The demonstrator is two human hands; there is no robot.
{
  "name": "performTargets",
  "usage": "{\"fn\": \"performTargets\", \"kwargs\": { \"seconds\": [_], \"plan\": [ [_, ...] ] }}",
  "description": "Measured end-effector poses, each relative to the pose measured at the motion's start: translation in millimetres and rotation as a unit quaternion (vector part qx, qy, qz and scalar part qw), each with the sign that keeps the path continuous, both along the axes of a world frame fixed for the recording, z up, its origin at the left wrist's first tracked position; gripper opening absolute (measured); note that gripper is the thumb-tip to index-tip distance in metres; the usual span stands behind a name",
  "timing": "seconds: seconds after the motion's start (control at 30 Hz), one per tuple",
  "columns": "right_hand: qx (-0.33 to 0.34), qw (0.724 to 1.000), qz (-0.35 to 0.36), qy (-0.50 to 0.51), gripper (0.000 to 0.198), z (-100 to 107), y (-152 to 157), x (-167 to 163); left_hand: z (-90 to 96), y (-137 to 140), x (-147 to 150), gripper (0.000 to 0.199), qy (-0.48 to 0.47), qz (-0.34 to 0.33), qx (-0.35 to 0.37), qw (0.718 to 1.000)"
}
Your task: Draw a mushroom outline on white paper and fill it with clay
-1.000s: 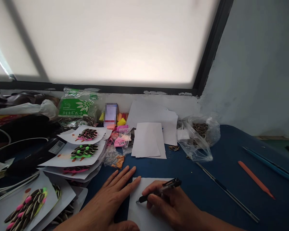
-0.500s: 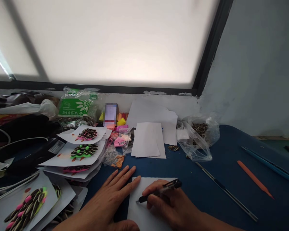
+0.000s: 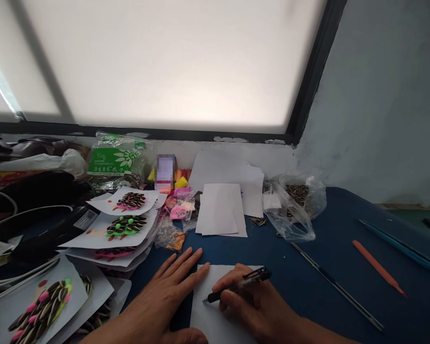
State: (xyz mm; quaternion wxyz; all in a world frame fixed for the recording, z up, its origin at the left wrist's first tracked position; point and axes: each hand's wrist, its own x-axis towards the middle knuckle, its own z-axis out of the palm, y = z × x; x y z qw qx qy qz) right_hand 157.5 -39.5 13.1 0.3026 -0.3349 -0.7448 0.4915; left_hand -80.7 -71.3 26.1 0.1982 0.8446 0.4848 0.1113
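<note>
Right hand [image 3: 249, 306] grips a slim black pen [image 3: 238, 285], tip slanting lower-left over white paper [image 3: 205, 319]; left hand [image 3: 168, 297] lies spread flat.

Chinese print [image 3: 109, 171] on the green plastic bag [image 3: 105, 155], last 2 characters 瓜子.

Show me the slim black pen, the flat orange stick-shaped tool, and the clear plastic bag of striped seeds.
Slim black pen [image 3: 247, 280]: head view, upper barrel near the clip.
Flat orange stick-shaped tool [image 3: 377, 267]: head view, middle of its length.
Clear plastic bag [image 3: 301, 228]: head view, lower front film.
</note>
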Motion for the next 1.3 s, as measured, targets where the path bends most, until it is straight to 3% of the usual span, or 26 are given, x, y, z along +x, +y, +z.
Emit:
{"fn": "performTargets", "kwargs": {
  "seconds": [1.3],
  "plan": [
    [0.000, 1.000, 0.002, 0.000, 0.031, -2.2, 0.0, 5.2, -4.2, 4.1, 0.2, 0.084, 0.031, -0.013, 0.018, 0.999]
  ]
}}
